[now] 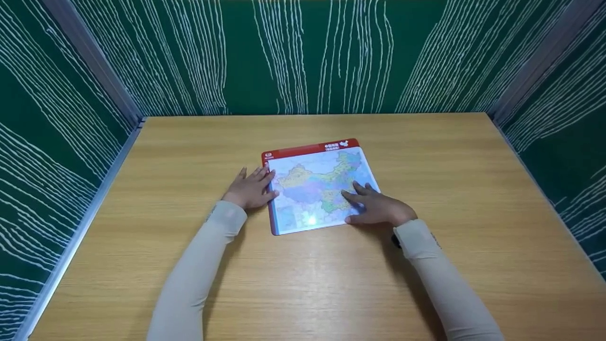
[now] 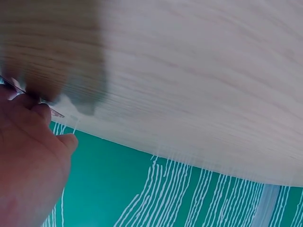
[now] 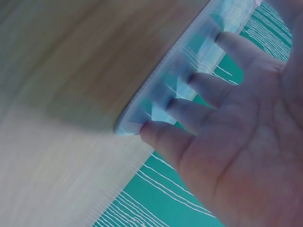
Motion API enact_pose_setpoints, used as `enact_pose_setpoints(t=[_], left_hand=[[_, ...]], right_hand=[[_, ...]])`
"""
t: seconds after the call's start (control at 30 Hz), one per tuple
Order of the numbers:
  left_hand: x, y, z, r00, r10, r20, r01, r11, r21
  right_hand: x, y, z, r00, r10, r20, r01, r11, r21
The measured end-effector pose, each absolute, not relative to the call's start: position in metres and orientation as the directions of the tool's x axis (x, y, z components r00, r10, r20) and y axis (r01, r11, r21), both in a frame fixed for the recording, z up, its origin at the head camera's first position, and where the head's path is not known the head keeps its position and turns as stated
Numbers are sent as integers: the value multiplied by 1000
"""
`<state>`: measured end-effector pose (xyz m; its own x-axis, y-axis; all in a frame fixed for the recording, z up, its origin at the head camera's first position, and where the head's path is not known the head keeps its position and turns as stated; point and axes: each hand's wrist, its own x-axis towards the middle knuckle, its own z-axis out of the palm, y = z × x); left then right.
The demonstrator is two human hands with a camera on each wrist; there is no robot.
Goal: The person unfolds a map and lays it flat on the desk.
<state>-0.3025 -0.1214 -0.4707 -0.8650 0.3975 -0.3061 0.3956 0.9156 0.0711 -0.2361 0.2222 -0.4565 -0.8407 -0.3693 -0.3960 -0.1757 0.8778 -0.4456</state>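
Observation:
A flat map board [image 1: 307,189] lies slightly turned on the table, printed with a coloured map of China under a red header strip. My left hand [image 1: 251,189] rests at its left edge with the fingers spread and their tips on the border. Over the lower right part of the map, my right hand [image 1: 378,208] has its fingers spread, the tips touching the surface. In the right wrist view the fingertips of the right hand [image 3: 227,127] meet the board's glossy face [image 3: 161,99]. Only part of the left hand [image 2: 33,156] shows in the left wrist view.
The wooden table [image 1: 307,284] carries the board near its middle. Green panels with white wavy lines [image 1: 307,57] stand behind and at both sides. Grey metal posts [image 1: 94,57] mark the back corners. A bright light reflection lies on the map's lower part.

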Motion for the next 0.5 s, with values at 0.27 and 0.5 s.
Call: enact_pose_setpoints(t=[0.27, 0.5], left_hand=[[-299, -122, -473, -864, 406, -298, 407, 911, 62], [-293, -121, -470, -862, 403, -308, 398, 914, 80]], right_hand=[[-243, 227, -457, -835, -373, -405, -173, 876, -450], [-249, 231, -456, -827, -374, -420, -162, 873, -460]])
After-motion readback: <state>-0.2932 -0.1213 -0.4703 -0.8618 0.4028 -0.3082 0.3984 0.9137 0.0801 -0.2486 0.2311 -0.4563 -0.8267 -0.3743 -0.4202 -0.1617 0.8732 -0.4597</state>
